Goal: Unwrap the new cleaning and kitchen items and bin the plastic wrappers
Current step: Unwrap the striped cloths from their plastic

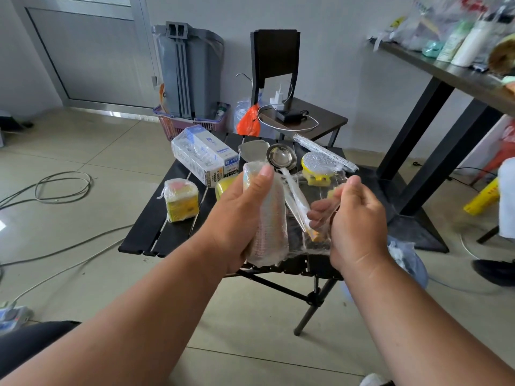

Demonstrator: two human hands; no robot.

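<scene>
My left hand (242, 215) grips a rolled white cloth (271, 229) wrapped in clear plastic, held upright above the black slatted table (156, 221). My right hand (354, 218) pinches a loose sheet of the clear wrapper (315, 190), stretched out to the right of the roll. On the table lie a wrapped yellow sponge pack (181, 200), a wrapped white box (204, 157), a steel ladle (281, 157), a steel spatula (252, 151), a glittery yellow scrubber (317, 168) and a long wrapped item (323, 151).
A blue bin (412, 263) with crumpled plastic in it stands on the floor to the right of the table. Behind are a grey bin (192, 68), a purple basket (178, 126), a chair (301, 115) with a charger, and a tall table (446, 73). Cables run across the floor.
</scene>
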